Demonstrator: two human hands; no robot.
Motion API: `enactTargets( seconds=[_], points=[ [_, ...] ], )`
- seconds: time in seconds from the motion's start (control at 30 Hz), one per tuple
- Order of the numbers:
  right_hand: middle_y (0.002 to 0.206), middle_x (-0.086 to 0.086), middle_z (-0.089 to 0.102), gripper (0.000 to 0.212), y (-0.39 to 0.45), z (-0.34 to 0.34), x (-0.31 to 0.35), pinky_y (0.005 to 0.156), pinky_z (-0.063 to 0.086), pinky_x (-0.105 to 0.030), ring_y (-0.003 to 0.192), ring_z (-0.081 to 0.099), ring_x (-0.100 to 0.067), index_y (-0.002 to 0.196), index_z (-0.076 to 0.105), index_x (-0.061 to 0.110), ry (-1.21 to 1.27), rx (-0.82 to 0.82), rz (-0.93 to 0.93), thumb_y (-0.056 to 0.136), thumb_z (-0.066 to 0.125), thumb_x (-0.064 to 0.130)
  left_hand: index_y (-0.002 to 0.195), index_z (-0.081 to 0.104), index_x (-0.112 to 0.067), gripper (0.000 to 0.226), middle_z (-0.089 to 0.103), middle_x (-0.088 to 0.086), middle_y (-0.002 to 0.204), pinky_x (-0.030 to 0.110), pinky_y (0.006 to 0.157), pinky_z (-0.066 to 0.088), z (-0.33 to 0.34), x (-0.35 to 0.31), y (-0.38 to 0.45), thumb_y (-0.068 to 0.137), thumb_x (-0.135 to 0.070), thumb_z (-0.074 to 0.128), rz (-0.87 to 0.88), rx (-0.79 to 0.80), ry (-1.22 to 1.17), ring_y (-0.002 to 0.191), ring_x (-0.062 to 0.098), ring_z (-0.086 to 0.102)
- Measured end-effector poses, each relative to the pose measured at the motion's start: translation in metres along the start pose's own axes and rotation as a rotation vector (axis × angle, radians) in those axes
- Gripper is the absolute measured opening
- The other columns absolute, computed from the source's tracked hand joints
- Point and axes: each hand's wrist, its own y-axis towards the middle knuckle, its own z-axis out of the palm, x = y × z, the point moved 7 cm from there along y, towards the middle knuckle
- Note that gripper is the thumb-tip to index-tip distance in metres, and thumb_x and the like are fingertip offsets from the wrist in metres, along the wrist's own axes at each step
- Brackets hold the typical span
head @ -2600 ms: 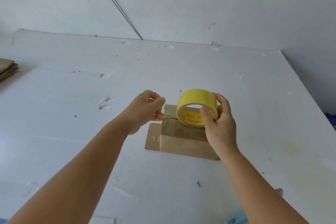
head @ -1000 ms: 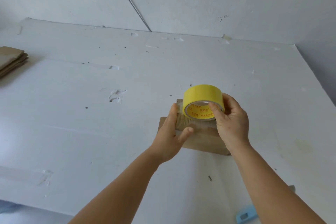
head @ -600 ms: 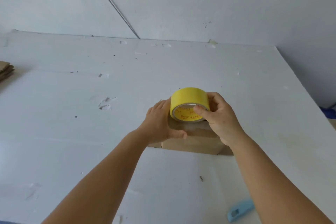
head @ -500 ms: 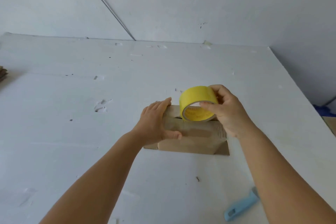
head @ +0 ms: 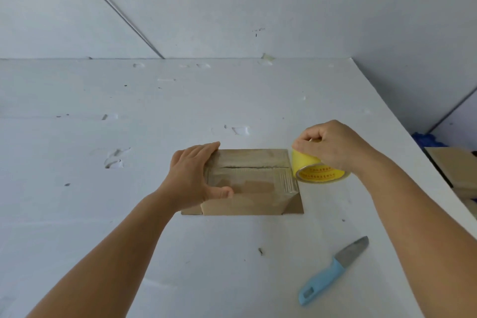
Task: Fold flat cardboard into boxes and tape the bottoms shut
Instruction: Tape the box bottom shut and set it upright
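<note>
Cardboard box [head: 247, 183] sits centre frame on the white table [head: 129, 214], bottom side up, flaps closed with the seam running left-right across the top; a strip of clear tape seems to lie over the top face, wrinkled near the right edge. Left hand [head: 192, 175] lies flat on the left end of the box, fingers straight and together, thumb spread along the near edge, pressing the box down. Right hand [head: 333, 147] is right of centre, fingers curled over the yellow tape roll [head: 313, 169], gripping it from above; the roll is just beside the box's right edge, tipped so its printed core faces the camera. Risks, as a guess: tape may crease more or stick to itself if it gets pulled at an angle; it may sit off the seam and leave the flaps gaping; the box may slide or the flaps pop if the left hand lifts too soon; the light box could get dragged right by the pull on the roll. Can't tell whether the tape between roll and box is taut, or whether it wraps down the right side. A cut is probably needed next; the blue-handled knife [head: 333, 271] lies lower right, well apart from both hands, so one hand has to let go to fetch it. A flat cardboard stack [head: 456, 170] is at the right edge, partly cut off. A thin cable [head: 116, 6] runs down the wall at upper left. Nothing lies between the hands and the box.
</note>
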Motion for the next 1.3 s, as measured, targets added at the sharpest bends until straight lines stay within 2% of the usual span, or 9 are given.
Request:
enactTargets(
  seconds=[0.17, 0.4, 0.5, 0.67, 0.73, 0.8, 0.93, 1.1, 1.3],
  points=[
    [0.08, 0.003, 0.069, 0.012, 0.003, 0.009, -0.011, 0.071, 0.048, -0.03, 0.076, 0.06, -0.013, 0.076, 0.072, 0.03, -0.046, 0.015, 0.034, 0.081, 0.065, 0.039, 0.145, 0.03, -0.026, 0.121, 0.039, -0.011, 0.143, 0.021, 0.108, 0.006, -0.002, 0.0, 0.001, 0.043, -0.086, 0.05, 0.001, -0.003, 0.022, 0.135, 0.01, 0.025],
    [0.084, 0.004, 0.071, 0.012, 0.005, 0.035, -0.033, 0.077, 0.052, -0.036, 0.082, 0.064, -0.016, 0.076, 0.071, 0.033, -0.069, 0.058, 0.08, 0.079, 0.064, 0.042, 0.145, 0.029, -0.027, 0.12, 0.038, -0.011, 0.144, 0.021, 0.108, 0.005, -0.001, -0.001, 0.0, 0.043, -0.086, 0.049, 0.004, -0.007, 0.023, 0.133, 0.008, 0.022],
    [0.084, 0.0, 0.072, 0.012, 0.007, 0.037, -0.036, 0.077, 0.052, -0.037, 0.083, 0.065, -0.02, 0.075, 0.071, 0.033, -0.062, 0.046, 0.079, 0.078, 0.064, 0.043, 0.147, 0.025, -0.026, 0.118, 0.036, -0.012, 0.145, 0.027, 0.112, 0.003, -0.001, -0.005, 0.001, 0.047, -0.086, 0.046, 0.007, 0.035, 0.073, 0.135, 0.007, 0.02],
    [0.082, 0.0, 0.07, 0.013, 0.008, 0.038, -0.034, 0.072, 0.049, -0.032, 0.081, 0.063, -0.019, 0.077, 0.071, 0.03, -0.067, 0.035, 0.067, 0.081, 0.063, 0.04, 0.151, -0.001, -0.026, 0.104, 0.006, -0.004, 0.157, 0.044, 0.115, -0.012, 0.013, -0.026, 0.004, 0.064, -0.081, 0.017, 0.117, 0.196, 0.418, 0.145, 0.014, -0.002],
    [0.078, 0.0, 0.069, 0.014, 0.009, 0.038, -0.033, 0.067, 0.047, -0.03, 0.077, 0.062, -0.018, 0.076, 0.07, 0.029, -0.076, 0.032, 0.059, 0.081, 0.063, 0.039, 0.149, -0.016, -0.024, 0.1, -0.015, 0.001, 0.159, 0.046, 0.114, -0.015, 0.029, -0.048, 0.008, 0.074, -0.08, 0.017, 0.172, 0.272, 0.466, 0.144, 0.017, -0.019],
    [0.073, 0.001, 0.067, 0.015, 0.008, 0.038, -0.032, 0.062, 0.043, -0.028, 0.072, 0.061, -0.016, 0.074, 0.069, 0.028, -0.079, 0.021, 0.056, 0.081, 0.062, 0.039, 0.147, -0.021, -0.019, 0.097, -0.025, 0.004, 0.156, 0.046, 0.115, -0.015, 0.05, -0.077, 0.017, 0.083, -0.075, 0.024, 0.226, 0.309, 0.473, 0.142, 0.019, -0.026],
    [0.073, 0.005, 0.065, 0.018, 0.006, 0.035, -0.033, 0.062, 0.044, -0.029, 0.071, 0.059, -0.015, 0.075, 0.067, 0.028, -0.124, 0.007, 0.066, 0.083, 0.056, 0.039, 0.148, -0.015, -0.008, 0.099, -0.016, 0.01, 0.158, 0.045, 0.117, -0.008, 0.077, -0.12, 0.04, 0.086, -0.07, 0.03, 0.275, 0.299, 0.466, 0.145, 0.024, -0.019],
    [0.077, 0.006, 0.063, 0.016, 0.007, 0.035, -0.035, 0.062, 0.042, -0.027, 0.071, 0.057, -0.014, 0.082, 0.067, 0.03, -0.107, 0.052, 0.04, 0.085, 0.056, 0.041, 0.149, -0.003, -0.008, 0.103, 0.013, 0.009, 0.152, 0.042, 0.113, 0.009, 0.073, -0.125, 0.047, 0.081, -0.072, 0.039, 0.319, 0.224, 0.498, 0.139, 0.026, 0.013],
    [0.085, 0.006, 0.067, 0.027, -0.002, 0.029, -0.064, 0.079, 0.047, -0.031, 0.083, 0.061, -0.015, 0.085, 0.069, 0.03, 0.205, 0.158, 0.095, 0.088, 0.05, 0.049, 0.151, 0.0, -0.018, 0.108, 0.023, 0.0, 0.143, 0.037, 0.113, 0.012, 0.068, -0.115, 0.05, 0.071, -0.075, 0.046, 0.317, 0.176, 0.388, 0.134, 0.02, 0.021]
  ],
)
